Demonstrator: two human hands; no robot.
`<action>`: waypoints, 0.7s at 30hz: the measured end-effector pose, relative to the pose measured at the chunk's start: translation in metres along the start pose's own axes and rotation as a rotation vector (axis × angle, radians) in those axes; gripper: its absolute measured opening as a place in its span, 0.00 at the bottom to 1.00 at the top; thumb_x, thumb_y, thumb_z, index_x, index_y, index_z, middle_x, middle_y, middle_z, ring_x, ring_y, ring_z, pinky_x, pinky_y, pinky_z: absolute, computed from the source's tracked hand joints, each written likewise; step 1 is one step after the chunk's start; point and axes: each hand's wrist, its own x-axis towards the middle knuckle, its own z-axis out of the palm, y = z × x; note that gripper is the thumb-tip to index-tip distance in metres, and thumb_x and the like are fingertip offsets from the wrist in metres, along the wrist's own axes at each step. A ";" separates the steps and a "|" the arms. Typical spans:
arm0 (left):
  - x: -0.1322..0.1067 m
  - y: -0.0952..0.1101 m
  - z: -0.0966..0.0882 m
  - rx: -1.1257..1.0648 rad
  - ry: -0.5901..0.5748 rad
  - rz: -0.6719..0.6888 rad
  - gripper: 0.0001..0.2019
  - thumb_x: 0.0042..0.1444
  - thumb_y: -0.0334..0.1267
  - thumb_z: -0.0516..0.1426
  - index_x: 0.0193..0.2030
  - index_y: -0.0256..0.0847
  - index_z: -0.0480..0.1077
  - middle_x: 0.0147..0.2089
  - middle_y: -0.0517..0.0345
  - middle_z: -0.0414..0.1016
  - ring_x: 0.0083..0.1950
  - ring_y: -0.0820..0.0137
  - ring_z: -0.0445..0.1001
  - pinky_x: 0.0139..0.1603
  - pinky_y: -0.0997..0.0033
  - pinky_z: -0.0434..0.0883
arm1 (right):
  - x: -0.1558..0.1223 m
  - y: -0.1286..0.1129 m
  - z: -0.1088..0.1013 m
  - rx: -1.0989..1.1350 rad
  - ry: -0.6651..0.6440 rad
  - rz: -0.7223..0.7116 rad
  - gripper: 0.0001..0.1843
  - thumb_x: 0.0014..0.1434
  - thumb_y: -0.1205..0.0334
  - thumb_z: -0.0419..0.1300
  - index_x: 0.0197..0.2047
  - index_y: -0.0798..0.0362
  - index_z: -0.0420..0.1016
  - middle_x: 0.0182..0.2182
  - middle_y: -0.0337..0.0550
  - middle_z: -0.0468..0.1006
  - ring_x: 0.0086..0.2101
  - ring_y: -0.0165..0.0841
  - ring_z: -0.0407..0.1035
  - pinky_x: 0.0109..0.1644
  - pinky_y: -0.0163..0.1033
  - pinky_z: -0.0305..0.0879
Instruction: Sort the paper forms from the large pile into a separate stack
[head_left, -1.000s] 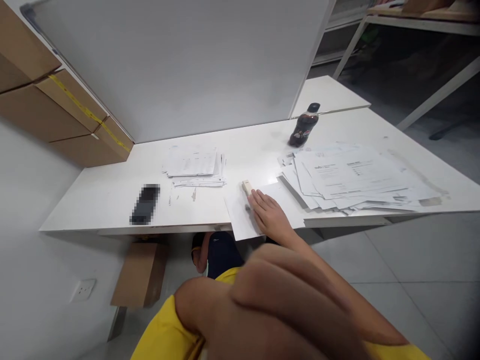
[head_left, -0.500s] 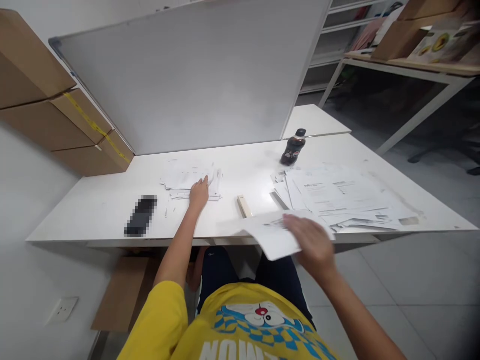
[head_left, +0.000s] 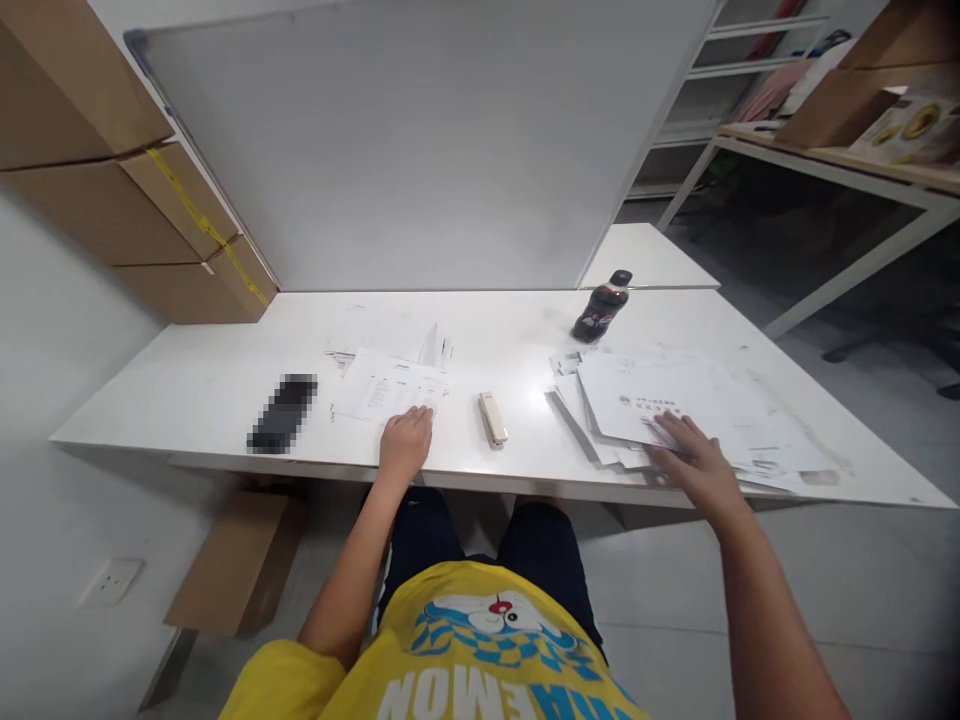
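I wear a bright yellow T-shirt (head_left: 337, 690) with short sleeves. The sleeve (head_left: 277, 678) on the side of my left hand (head_left: 405, 447) ends well up the arm, and from there down to the hand the arm is bare. The arm behind my right hand (head_left: 694, 470) is bare too, as far as it shows. On the chest, between the two arms, sits a cartoon print (head_left: 491, 612): a round white face with a red nose, ringed with blue and white checks. Beside it run big white block letters (head_left: 450, 697), cut off by the picture's edge. Nearer the hands, my legs are in dark navy shorts or trousers (head_left: 544, 545); I cannot tell which.
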 end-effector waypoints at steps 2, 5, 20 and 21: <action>-0.021 0.009 -0.004 -0.005 0.029 0.031 0.16 0.67 0.33 0.49 0.56 0.37 0.72 0.58 0.47 0.75 0.62 0.55 0.71 0.55 0.54 0.69 | -0.008 -0.010 -0.014 0.106 -0.023 0.062 0.29 0.54 0.47 0.61 0.58 0.43 0.73 0.64 0.47 0.67 0.67 0.52 0.53 0.65 0.62 0.55; -0.048 0.019 -0.011 -0.018 0.091 0.037 0.16 0.68 0.32 0.48 0.56 0.38 0.72 0.58 0.48 0.75 0.61 0.56 0.71 0.53 0.54 0.69 | -0.030 -0.042 -0.023 0.226 0.037 0.130 0.29 0.53 0.45 0.64 0.57 0.41 0.74 0.61 0.47 0.71 0.63 0.51 0.61 0.61 0.57 0.64; -0.091 0.062 -0.056 -0.073 0.270 0.570 0.13 0.65 0.29 0.55 0.56 0.37 0.71 0.53 0.47 0.78 0.56 0.63 0.76 0.49 0.63 0.72 | -0.120 -0.192 0.136 1.261 -0.614 0.433 0.24 0.45 0.46 0.71 0.42 0.52 0.78 0.40 0.46 0.83 0.37 0.38 0.76 0.41 0.42 0.73; -0.093 0.061 -0.054 -0.076 0.252 0.578 0.14 0.65 0.28 0.55 0.56 0.38 0.70 0.54 0.48 0.78 0.58 0.63 0.75 0.51 0.63 0.71 | -0.117 -0.190 0.135 1.246 -0.586 0.427 0.24 0.43 0.48 0.72 0.41 0.52 0.78 0.40 0.46 0.83 0.38 0.39 0.75 0.42 0.43 0.73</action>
